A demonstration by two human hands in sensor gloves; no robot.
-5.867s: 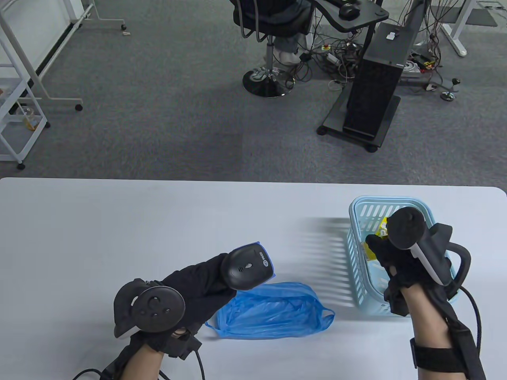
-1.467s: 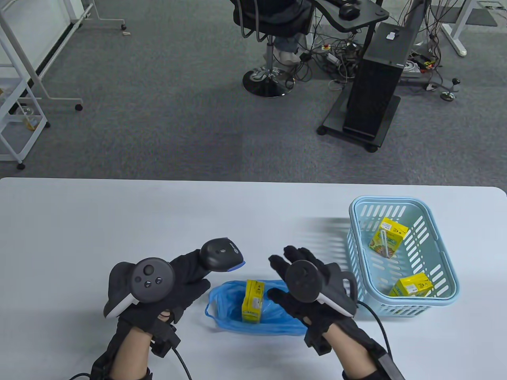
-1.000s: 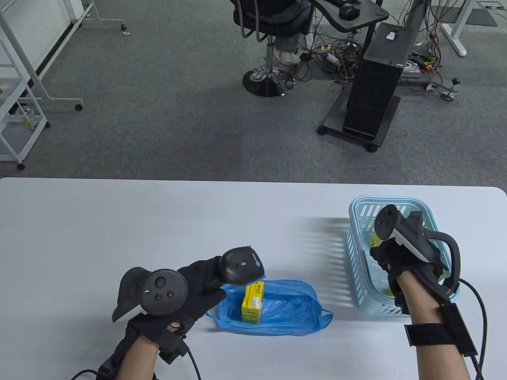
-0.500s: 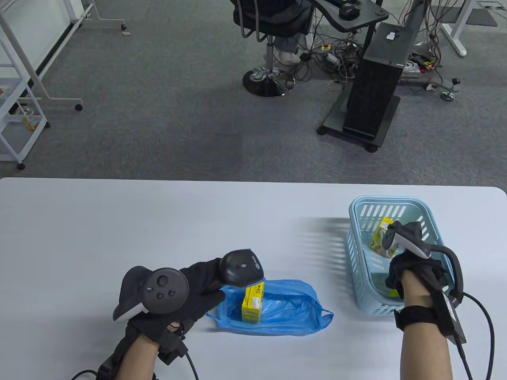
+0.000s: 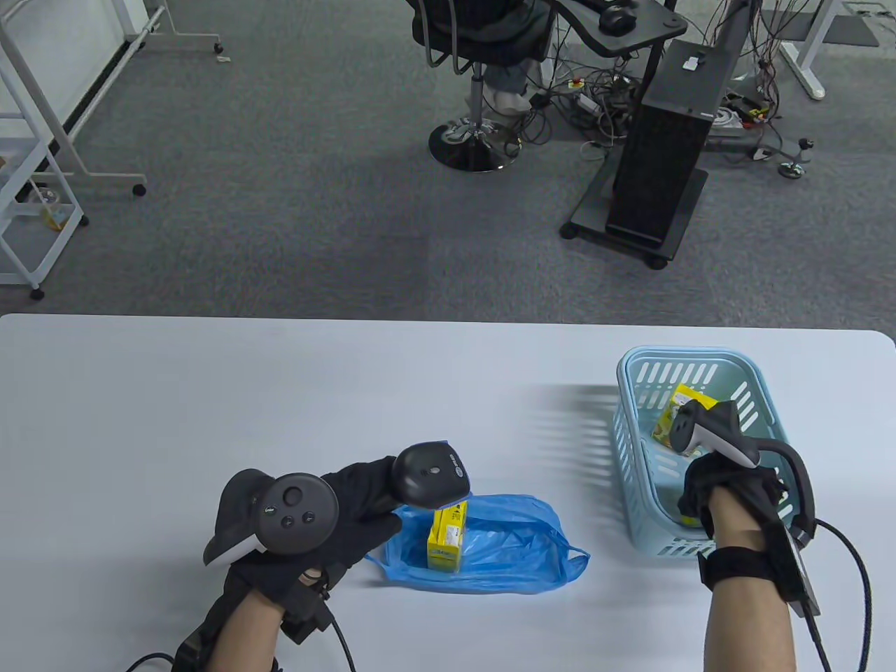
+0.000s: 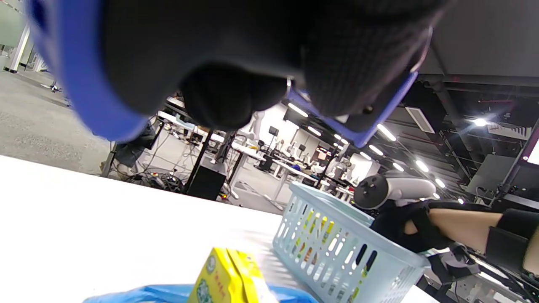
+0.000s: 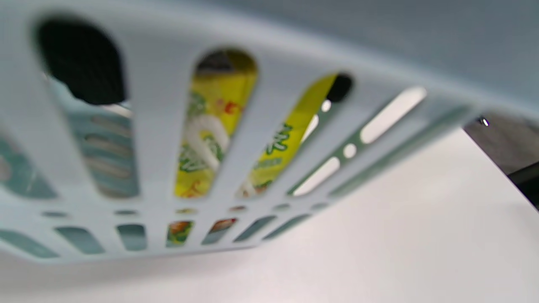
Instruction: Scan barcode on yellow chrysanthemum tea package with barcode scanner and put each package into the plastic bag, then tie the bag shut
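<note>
Scanner (image 5: 429,477) gripped in left hand (image 5: 350,514), over bag (image 5: 490,553).
Right hand (image 5: 728,490) down in basket (image 5: 763,413); its fingers hidden, grip can't tell.

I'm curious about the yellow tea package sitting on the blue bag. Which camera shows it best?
The table view: the tea package stands whole and sharp on the blue bag. The left wrist view catches only its top at the bottom edge. The right wrist view shows only the basket, not this package.
</note>
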